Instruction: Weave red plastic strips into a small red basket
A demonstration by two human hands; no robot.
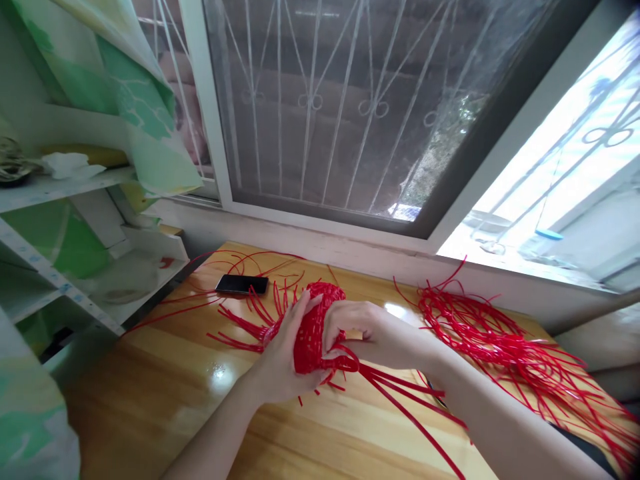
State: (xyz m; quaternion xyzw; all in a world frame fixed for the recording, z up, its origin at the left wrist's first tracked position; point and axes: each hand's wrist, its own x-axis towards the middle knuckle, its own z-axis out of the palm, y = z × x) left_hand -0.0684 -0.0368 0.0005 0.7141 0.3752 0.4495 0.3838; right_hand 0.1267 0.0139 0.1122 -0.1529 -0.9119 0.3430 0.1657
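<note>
A red woven piece (311,333), made of thin plastic-looking strands, is held up over the wooden table (165,393). My left hand (287,347) wraps round its left side and underside, thumb along the near face. Loose strand ends (245,320) stick out to the left past that hand. My right hand (363,330) is closed at the right edge of the weave, fingers bent and pinching. Just below it a looped bundle of red strands (351,362) comes out, its long tails running down to the right. The fingertips of the right hand are partly hidden against the weave.
A black phone (243,285) lies at the table's back left, with loose red strands around it. A big tangled heap of red strands (500,340) covers the right side. White shelves (65,287) and a curtain (135,113) stand at left; a barred window (320,113) is behind.
</note>
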